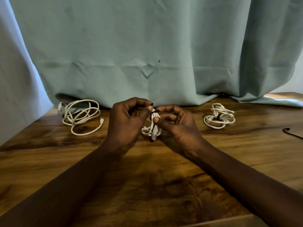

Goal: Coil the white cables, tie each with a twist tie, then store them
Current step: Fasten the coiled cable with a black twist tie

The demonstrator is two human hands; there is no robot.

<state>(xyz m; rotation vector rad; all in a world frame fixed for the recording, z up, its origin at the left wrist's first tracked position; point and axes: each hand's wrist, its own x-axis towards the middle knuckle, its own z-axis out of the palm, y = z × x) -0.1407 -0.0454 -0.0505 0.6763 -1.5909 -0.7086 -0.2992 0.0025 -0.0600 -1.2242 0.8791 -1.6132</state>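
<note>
Pinching a black twist tie [154,113] with curled left hand [129,122] fingers, right hand [177,126] thumb and forefinger clamped on the small coiled cable [151,128] at mid-table. Lying far left, a loose cable [81,116]; lying right, a tied bundle [219,116], with a spare tie [292,133] by the right edge.

Wood worktop [147,185]: warm brown w/ dark grain streaks & knots, fills the lower half; front edge shows at bottom right. Behind it a teal curtain [147,38] hangs across nearly the whole bkgd, hem bunched on the worktop's back edge. Horiz. crease [114,64] runs across the cloth at mid-height, w/ a small dark spot [159,61] just above it. Far left: paler blue-grey stretch [13,79], cloth or wall, can't tell. Right edge: sliver of pale wall [297,76]. Bright sunlit patch [283,95] on the worktop at right, by the hem. Light elsewhere soft, dimmish.
</note>
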